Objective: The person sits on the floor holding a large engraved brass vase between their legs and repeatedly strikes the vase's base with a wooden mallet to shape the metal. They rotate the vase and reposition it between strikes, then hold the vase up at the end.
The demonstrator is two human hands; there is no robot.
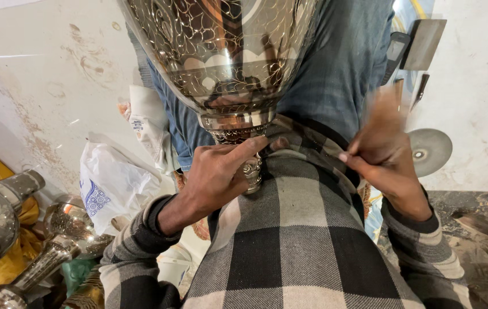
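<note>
The large engraved metal goblet (224, 57) lies across the person's lap, bowl pointing away and stem drawn in against the checked shirt (289, 229), a position that likely steadies it against the body. The left hand (218, 174) wraps its fingers around the stem, forefinger stretched along the collar under the bowl, so the piece is gripped firmly at its narrowest part. The right hand (384, 151) is motion-blurred beside the shirt's edge, fingers bunched; whether it pinches cloth or a small tool cannot be told. The goblet's rim is cut off at the top edge and its foot is hidden behind the left hand. Similar polished vessels (4, 229) lie at the floor's lower-left corner beside a white plastic bag (112, 183).
</note>
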